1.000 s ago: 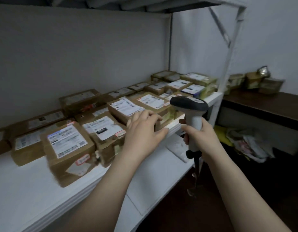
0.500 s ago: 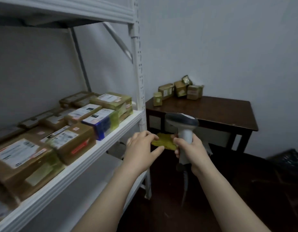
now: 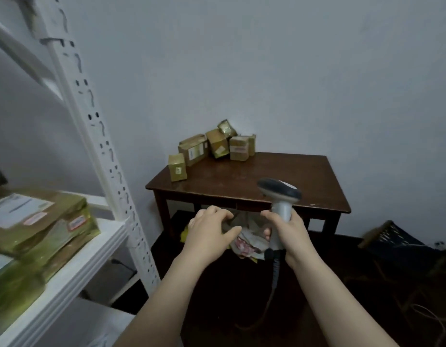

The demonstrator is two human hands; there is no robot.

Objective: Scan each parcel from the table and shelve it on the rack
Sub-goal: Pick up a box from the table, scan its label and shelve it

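From the head camera, the person's two forearms reach forward toward a dark wooden counter [image 3: 254, 179] that stands against a pale wall [image 3: 292, 71]. The left hand [image 3: 209, 229] hangs in the air in front of the counter's near edge, palm down. Its fingers [image 3: 218, 212] are loosely bent and released, grasping nothing. The right hand [image 3: 289, 231] is just beside it, with its fingers [image 3: 267, 216] wrapped round the pale handle of a barcode scanner [image 3: 279, 194]. The scanner is held upright, its dark head above the hand and level with the counter's front edge. A coiled cable [image 3: 274, 274] drops from the handle's base.

The parcels still to be scanned [image 3: 216, 146] sit in a loose cluster at the far left corner of the counter, against the wall. They are small brown boxes, some tilted, some leaning on each other. One small parcel [image 3: 177, 167] stands apart at the left edge.

On the left, the white rack [image 3: 91, 121] shows a perforated upright and one shelf. Shelved parcels [image 3: 41, 221] with white labels and yellowish tape lie on that shelf, blurred. Crumpled bags [image 3: 247, 242] lie on the floor under the counter, behind the hands. A dark crate [image 3: 397, 242] sits on the floor to the right.
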